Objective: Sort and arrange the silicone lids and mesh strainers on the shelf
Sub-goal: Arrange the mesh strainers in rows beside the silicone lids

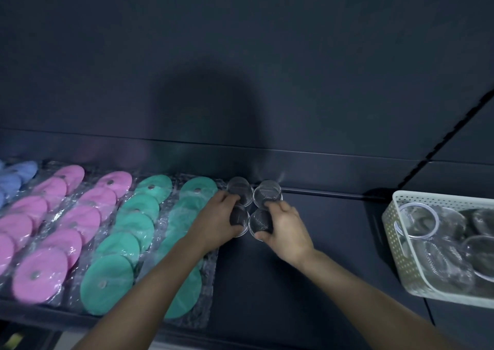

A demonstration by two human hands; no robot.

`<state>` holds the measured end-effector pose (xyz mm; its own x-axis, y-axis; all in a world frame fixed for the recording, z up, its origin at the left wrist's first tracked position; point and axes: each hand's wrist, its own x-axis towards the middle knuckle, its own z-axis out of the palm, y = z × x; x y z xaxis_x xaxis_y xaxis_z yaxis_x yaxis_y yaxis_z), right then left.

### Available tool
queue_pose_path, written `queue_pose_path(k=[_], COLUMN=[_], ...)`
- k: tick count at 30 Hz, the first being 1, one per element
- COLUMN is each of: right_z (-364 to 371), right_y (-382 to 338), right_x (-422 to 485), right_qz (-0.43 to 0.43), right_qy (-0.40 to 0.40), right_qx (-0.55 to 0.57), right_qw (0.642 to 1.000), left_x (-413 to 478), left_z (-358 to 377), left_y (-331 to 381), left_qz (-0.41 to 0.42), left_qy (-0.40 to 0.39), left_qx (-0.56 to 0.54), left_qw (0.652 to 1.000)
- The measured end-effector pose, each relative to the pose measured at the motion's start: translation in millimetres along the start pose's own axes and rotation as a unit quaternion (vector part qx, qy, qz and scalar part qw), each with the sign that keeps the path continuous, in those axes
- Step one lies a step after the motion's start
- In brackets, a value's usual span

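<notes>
Your left hand (pixel 219 216): fingers curled round the front-left strainer (pixel 239 217), just beside the green lids (pixel 139 216).
Your right hand (pixel 286 229): thumb and fingers grip the front-right strainer (pixel 260 221), which touches the left one.
Back strainers (pixel 267 192): two stand just beyond your fingertips, completing a square of four.
Other lids: pink lids (pixel 53 216) and blue lids (pixel 16 178) lie further left.
Basket (pixel 395 242): on the shelf (pixel 334 242), well right of both hands, holding more strainers.
</notes>
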<state>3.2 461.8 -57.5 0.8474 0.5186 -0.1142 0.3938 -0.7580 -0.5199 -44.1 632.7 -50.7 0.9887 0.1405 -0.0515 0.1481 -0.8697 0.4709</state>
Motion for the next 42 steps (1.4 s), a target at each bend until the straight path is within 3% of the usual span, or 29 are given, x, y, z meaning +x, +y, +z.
queue_pose_path(k=[5,11,18,24,30,38,42], right_z=[-18.7,-25.9,-29.7,-50.4,-87.2,-150.1,-178.0], right_y=[1.4,12.0,14.1,15.9,48.8,117.1,158.4], right_x=[8.4,24.9,19.1,-3.8,-38.1,-95.4,-121.5], right_qz=[-0.040,-0.039,-0.045,-0.056,-0.014,0.040,0.079], right_qy=[0.025,-0.133,-0.141,-0.078,0.001,0.106,0.114], right_qx=[0.007,-0.089,-0.088,-0.003,-0.013,-0.058,-0.111], right_qw=[0.999,0.986,0.985,0.995,1.000,0.992,0.984], left_x=[5.1,10.1,6.5,-0.5,-8.0,-5.5,3.3], left_z=[-2.9,-1.8,4.4,-0.4,4.7,32.2,48.1], left_y=[-1.0,-6.7,-5.0,26.0,79.0,168.9,217.3], left_qz=[0.025,-0.017,-0.027,0.043,0.093,0.153,0.203], left_qy=[0.011,-0.097,-0.082,-0.014,0.003,-0.046,-0.064], left_qx=[-0.011,0.056,0.045,0.026,-0.025,-0.056,-0.050], left_qw=[1.000,0.994,0.995,0.999,0.995,0.986,0.976])
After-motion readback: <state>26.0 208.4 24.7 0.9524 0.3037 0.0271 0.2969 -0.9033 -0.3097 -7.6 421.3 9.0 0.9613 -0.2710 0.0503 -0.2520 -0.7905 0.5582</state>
